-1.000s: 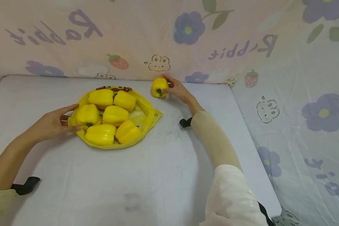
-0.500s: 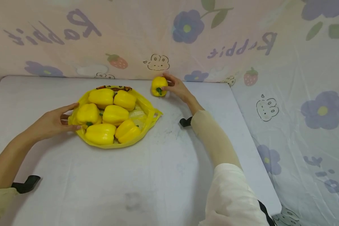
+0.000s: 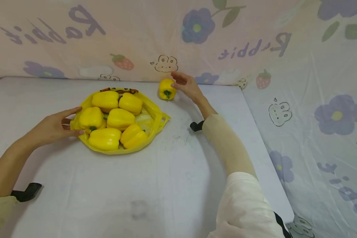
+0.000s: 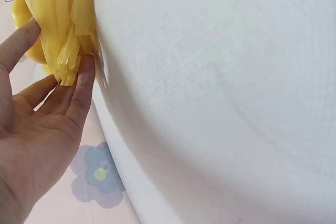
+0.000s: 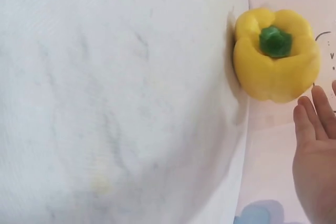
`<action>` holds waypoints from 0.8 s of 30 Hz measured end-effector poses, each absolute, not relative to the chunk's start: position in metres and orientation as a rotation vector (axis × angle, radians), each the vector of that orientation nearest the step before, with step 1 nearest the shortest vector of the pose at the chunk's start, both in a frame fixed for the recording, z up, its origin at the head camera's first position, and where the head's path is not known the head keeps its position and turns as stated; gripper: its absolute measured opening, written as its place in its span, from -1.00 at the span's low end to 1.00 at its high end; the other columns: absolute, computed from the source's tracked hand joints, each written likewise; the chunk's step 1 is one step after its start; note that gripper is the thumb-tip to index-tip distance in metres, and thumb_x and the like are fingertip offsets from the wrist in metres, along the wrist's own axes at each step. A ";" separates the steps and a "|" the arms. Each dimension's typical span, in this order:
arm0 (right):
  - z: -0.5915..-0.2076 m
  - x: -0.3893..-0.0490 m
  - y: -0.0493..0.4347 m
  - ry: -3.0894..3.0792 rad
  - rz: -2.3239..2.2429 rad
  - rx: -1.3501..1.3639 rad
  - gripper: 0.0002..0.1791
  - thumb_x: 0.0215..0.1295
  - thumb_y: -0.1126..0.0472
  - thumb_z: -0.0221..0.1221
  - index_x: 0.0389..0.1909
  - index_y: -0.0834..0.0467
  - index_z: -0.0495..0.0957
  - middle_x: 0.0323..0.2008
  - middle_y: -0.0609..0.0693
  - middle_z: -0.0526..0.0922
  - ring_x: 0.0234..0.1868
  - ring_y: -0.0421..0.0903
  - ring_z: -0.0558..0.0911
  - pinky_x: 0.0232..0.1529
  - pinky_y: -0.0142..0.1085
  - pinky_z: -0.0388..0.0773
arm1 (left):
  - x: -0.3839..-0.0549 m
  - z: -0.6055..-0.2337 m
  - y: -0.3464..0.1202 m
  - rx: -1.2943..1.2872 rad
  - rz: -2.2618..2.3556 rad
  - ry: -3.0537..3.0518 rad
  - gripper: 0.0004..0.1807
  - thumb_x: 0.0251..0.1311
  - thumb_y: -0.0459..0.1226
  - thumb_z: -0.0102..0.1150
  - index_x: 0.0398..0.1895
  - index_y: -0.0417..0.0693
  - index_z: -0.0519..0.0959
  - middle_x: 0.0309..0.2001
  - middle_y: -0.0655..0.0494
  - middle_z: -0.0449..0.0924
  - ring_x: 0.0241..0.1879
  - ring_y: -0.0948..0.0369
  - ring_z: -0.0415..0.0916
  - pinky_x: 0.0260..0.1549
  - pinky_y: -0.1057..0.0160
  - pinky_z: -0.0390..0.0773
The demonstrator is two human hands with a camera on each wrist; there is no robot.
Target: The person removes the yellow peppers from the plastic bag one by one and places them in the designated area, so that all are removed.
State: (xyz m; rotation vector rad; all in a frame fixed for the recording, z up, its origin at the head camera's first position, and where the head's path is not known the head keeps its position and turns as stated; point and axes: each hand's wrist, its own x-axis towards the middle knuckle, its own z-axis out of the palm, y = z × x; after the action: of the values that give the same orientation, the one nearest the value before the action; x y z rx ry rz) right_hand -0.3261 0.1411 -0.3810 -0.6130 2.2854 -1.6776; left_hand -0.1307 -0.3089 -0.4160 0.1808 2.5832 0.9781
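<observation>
A yellow plastic bag [image 3: 159, 122], spread wide at its mouth, lies on the white table with several yellow bell peppers [image 3: 120, 119] inside. My left hand [image 3: 54, 128] holds its left end, thumb and fingers on either side of the gathered plastic [image 4: 67, 59]. One more yellow bell pepper [image 3: 167, 89], its green stem turned toward me, stands by the table's back edge to the right of the bag. Beside that pepper my right hand [image 3: 186, 86] has its fingers spread; the thumb tip overlaps its right side in the head view. The right wrist view shows the fingertips [image 5: 304, 111] just off the pepper.
The white table [image 3: 154, 185] ends at a curtain [image 3: 137, 29] printed with flowers, strawberries and rabbits, which also hangs along the right side. A dark wrist mount [image 3: 28, 191] sits at the left wrist and another wrist mount [image 3: 196, 126] at the right.
My right hand's fingers have lifted and spread away from the single pepper, which stays by the back edge. The left hand keeps its place at the bag.
</observation>
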 end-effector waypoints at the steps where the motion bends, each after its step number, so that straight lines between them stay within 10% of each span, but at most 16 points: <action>1: -0.380 -0.326 0.141 2.283 -1.694 -0.635 -0.35 0.28 0.36 0.27 0.37 0.39 0.31 0.36 0.30 0.37 0.39 0.18 0.35 0.41 -0.13 0.25 | -0.131 -0.416 -0.309 0.181 0.980 2.581 0.07 0.21 0.01 0.35 0.61 -0.04 -0.11 0.38 -0.54 0.12 0.19 -0.43 0.34 0.07 -0.38 0.40; 24: -0.376 -0.312 0.109 2.059 -1.784 -0.975 -0.41 0.27 0.53 0.21 0.34 0.40 0.36 0.29 0.30 0.46 0.29 0.19 0.47 0.31 -0.09 0.40 | -0.131 -0.414 -0.311 0.183 0.941 2.583 0.07 0.21 0.01 0.36 0.61 -0.04 -0.10 0.36 -0.52 0.15 0.16 -0.40 0.36 0.05 -0.36 0.44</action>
State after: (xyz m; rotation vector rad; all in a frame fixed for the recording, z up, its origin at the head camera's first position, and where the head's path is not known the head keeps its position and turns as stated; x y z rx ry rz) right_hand -0.3120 0.1087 -0.3761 -0.9749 2.0593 -1.7841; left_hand -0.1307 -0.3107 -0.4143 0.1828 2.5834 0.9412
